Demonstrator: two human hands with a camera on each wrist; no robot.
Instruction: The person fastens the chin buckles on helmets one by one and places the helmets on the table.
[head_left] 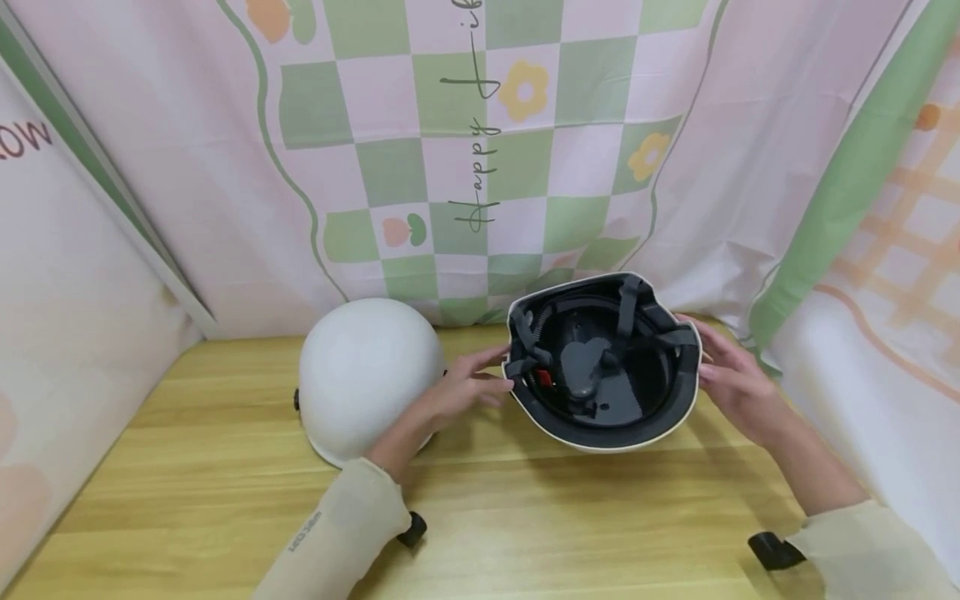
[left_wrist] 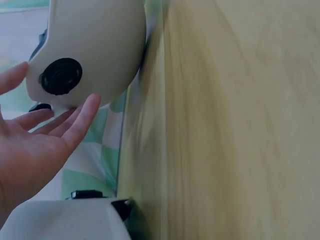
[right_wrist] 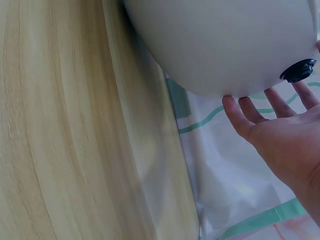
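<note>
A white helmet (head_left: pixel 596 442) lies with its black-lined inside turned up toward the head view; dark straps and a small red buckle part show in it. My left hand (head_left: pixel 467 385) is at its left side, fingers extended beside a black round knob (left_wrist: pixel 61 76) on the shell. On the opposite side, my right hand (head_left: pixel 738 379) touches the shell with spread, nearly straight fingertips (right_wrist: pixel 232 102). Whether the helmet bears on the table cannot be told. A second white helmet (head_left: pixel 367 375) rests dome up just left of my left hand.
Both helmets are at the far part of a wooden table (head_left: pixel 525 525). Behind it hangs a checkered green and white curtain (head_left: pixel 517 167). More printed cloth (head_left: pixel 892 250) closes off the right side, and a pale cloth (head_left: pixel 82 275) the left.
</note>
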